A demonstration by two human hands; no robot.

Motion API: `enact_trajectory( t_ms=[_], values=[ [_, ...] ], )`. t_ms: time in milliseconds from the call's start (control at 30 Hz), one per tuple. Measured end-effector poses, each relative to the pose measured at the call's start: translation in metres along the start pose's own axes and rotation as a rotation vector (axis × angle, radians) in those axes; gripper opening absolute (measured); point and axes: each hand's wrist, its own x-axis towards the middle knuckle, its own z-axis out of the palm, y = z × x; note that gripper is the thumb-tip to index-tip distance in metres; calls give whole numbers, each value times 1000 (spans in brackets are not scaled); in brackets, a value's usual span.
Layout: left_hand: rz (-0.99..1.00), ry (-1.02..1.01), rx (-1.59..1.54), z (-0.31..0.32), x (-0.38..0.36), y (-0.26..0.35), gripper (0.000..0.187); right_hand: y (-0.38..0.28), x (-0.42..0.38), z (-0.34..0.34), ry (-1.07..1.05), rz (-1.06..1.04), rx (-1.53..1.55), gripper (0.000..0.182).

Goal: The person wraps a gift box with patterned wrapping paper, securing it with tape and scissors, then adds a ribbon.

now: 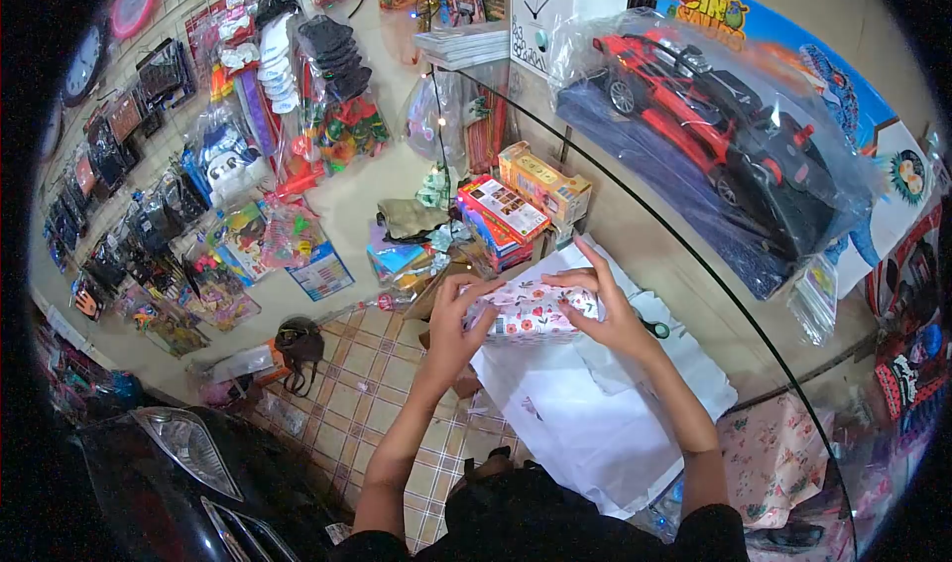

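A small box-shaped parcel in white paper with a red and pink flower print [540, 312] is held between both hands above large sheets of white paper [565, 413]. My left hand [461, 326] has its fingers bent round the parcel's left end. At the right end, my right hand [600, 309] grips the top and side, thumb on the printed paper and one finger raised. Green scissor handles [654, 329] lie on the white paper just right of my right hand.
Stacked boxes [504, 212] stand beyond the parcel. A glass shelf edge [694, 264] curves along the right, with a bagged red toy car [684, 116] above. Flowered pink paper [773, 453] lies lower right. A dark vehicle front [188, 473] is lower left.
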Motion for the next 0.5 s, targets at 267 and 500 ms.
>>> enact_trajectory(
  t_ms=[267,500],
  values=[
    [61,-7,-36,3,14,-3,34,9,-2,-8,-26,50,-48,88],
    [323,-64,-8,-1,23,-19,28,14,-4,-5,14,64,72,89]
  ],
)
